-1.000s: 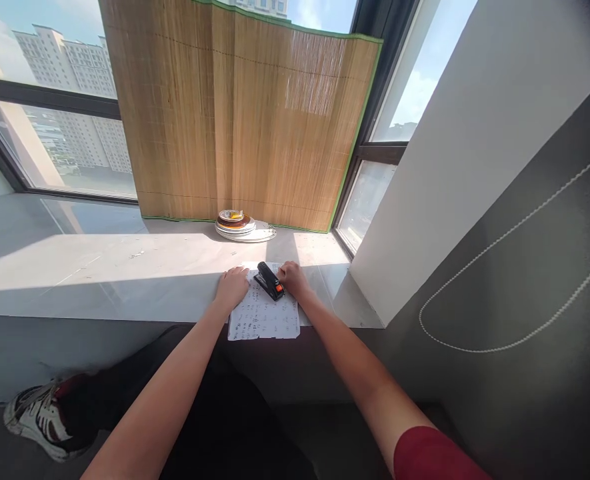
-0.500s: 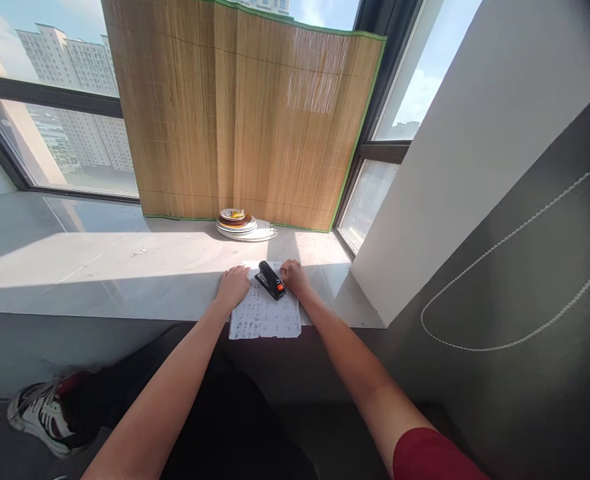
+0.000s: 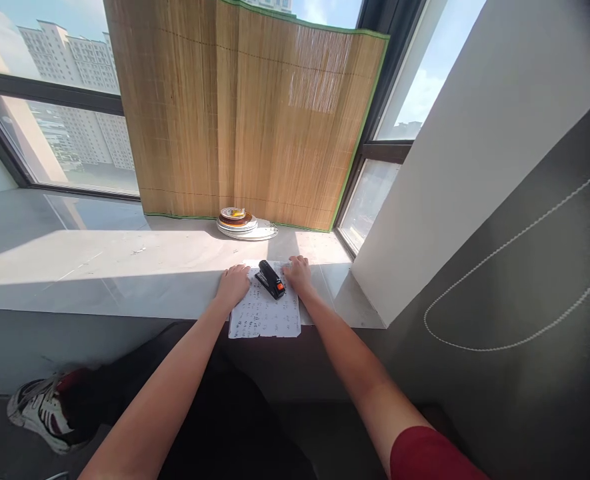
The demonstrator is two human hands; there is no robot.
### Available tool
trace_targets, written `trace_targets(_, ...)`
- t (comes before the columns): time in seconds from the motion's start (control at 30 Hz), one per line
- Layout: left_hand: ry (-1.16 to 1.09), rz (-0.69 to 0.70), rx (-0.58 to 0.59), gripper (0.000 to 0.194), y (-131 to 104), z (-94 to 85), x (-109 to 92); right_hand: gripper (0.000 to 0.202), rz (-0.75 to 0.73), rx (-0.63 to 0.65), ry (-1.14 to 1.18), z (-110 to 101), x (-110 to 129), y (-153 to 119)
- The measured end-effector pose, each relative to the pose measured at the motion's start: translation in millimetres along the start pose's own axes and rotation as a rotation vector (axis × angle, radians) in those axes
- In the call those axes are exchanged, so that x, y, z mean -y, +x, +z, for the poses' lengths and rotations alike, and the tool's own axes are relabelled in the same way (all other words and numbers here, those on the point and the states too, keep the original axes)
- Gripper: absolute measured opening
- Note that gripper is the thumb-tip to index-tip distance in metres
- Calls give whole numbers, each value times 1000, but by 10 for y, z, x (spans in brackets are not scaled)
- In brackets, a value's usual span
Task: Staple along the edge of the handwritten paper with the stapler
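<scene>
On the grey-white sill lies a sheet of paper point(image 3: 265, 321) with rows of handwriting, its torn lower edge jutting over the sill's front. A black stapler point(image 3: 271, 280) with an orange-red patch at its near end rests slantwise on the upper part of the sheet. My left hand point(image 3: 234, 285) lies palm down over the paper's left edge, fingers stretched forward. At the right edge, my right hand point(image 3: 299, 273) rests with fingers apart, beside the stapler but not touching it. Neither hand visibly holds anything.
Stacked plates point(image 3: 239, 225) stand farther back on the sill point(image 3: 125, 267), against a bamboo blind point(image 3: 259, 127) before the window. A white wall point(image 3: 425, 180) closes the right side. A beaded cord point(image 3: 467, 347) hangs in a loop at far right.
My right hand has shifted slightly right and forward, its fingers now more spread than before. The left hand, stapler and paper stay practically where they were.
</scene>
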State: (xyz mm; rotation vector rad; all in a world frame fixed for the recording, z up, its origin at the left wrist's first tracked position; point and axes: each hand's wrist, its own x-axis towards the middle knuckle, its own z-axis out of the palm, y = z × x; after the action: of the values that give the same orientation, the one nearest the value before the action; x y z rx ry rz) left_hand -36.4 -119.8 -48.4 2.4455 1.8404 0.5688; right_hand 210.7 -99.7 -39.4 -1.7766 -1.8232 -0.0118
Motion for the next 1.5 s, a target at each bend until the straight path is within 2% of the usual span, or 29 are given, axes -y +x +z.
trace_targets(0.07,-1,0,6,50,-4,-10,-6,29,41,-12,6,-3,-3,3)
trace_targets(0.17,-1,-4,10,50,-16,-29,-24,30,-24,19,24,0,4,3)
trace_targets(0.47,4,2,10,49,-35,-73,-57,27,22,27,-30,-11,54,-23)
trace_targets(0.6,9,-2,17,49,-34,-76,-55,27,-10,34,-29,-8,54,-23)
trace_targets(0.73,10,-8,13,49,-38,-78,-67,22,50,-33,30,-47,44,-13)
trace_targets(0.8,7,-15,8,49,-40,-86,-82,16,-55,-82,160,-94,58,-28)
trace_targets(0.87,6,-26,4,48,-42,-96,-99,22,-214,-39,341,-146,87,-66)
trace_targets(0.97,11,-53,0,49,-39,-102,-119,33,-390,214,582,-199,134,-144)
trace_targets(1.03,10,-68,-1,51,-36,-95,-125,41,-429,365,650,-212,155,-185)
trace_targets(1.07,7,-74,-1,51,-34,-89,-126,47,-432,401,652,-214,162,-198)
trace_targets(1.13,4,-86,-3,52,-32,-80,-128,50,-441,400,624,-214,166,-207)
trace_targets(1.33,23,-114,3,51,-18,-93,-130,39,-522,240,566,-199,136,-192)
trace_targets(1.5,8,-120,40,59,-2,-111,-104,41,-497,248,541,-197,145,-185)
